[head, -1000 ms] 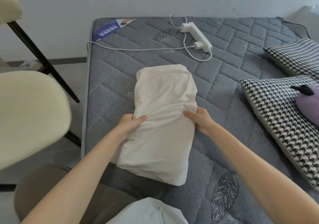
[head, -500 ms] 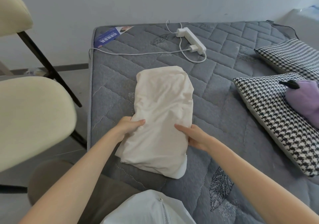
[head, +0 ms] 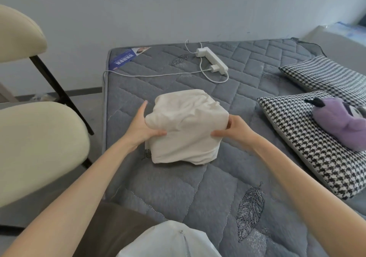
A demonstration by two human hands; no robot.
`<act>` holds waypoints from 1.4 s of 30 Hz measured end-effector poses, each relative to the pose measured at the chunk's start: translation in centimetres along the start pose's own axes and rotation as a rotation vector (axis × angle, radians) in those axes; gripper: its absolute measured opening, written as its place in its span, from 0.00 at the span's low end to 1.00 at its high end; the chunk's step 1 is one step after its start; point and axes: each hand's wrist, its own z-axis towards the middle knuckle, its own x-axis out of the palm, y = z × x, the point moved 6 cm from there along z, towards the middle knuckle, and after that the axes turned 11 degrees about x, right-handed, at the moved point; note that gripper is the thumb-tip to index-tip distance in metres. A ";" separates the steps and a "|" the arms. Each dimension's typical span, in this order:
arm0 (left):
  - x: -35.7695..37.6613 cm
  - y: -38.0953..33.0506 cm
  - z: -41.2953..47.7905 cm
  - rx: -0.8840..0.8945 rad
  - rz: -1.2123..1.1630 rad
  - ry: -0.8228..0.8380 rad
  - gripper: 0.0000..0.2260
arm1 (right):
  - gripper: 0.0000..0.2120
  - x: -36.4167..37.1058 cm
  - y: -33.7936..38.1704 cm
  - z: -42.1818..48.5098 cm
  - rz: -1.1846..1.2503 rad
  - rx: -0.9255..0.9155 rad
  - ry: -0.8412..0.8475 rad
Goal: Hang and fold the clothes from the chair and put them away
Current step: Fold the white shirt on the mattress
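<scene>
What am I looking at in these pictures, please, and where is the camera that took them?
There is no machine here: a person works with two bare hands, and a wide-angle camera worn on the head looks forward and down, so every picture shares that view. The left hand and right hand each grip one side of a folded cream garment, thumbs on top, on a grey quilted mattress. Also on the mattress lie a white power strip with its cable, two houndstooth pillows, and a purple plush toy on the nearer pillow. A cream chair stands at the left.
</scene>
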 end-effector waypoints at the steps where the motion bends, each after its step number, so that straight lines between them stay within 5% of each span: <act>1: -0.2 -0.7 0.4 0.075 0.102 -0.002 0.47 | 0.17 -0.4 0.4 -0.2 -0.048 -0.037 -0.075; 4: -0.5 -3.0 0.9 0.247 0.345 -0.029 0.25 | 0.17 -1.3 0.9 -0.5 -0.167 -0.134 -0.340; 8: -0.8 -4.4 0.9 0.364 0.508 -0.053 0.14 | 0.11 -1.6 1.9 -1.8 -0.289 -0.350 -0.607; 12: -1.8 -5.4 1.6 0.402 0.663 -0.047 0.11 | 0.06 -2.4 4.0 -2.1 -0.335 -0.494 -0.539; 25: -8.0 -18.4 3.0 0.459 -0.072 -0.180 0.09 | 0.09 -8.2 17.4 -7.6 0.366 -0.658 -0.461; 35: -2.0 -4.5 2.7 0.155 0.347 0.051 0.13 | 0.07 -3.2 3.7 3.0 0.097 -0.048 -0.178; 42: 0.3 1.3 5.3 0.068 0.364 -0.107 0.09 | 0.06 -1.4 -0.4 8.4 0.070 0.056 -0.309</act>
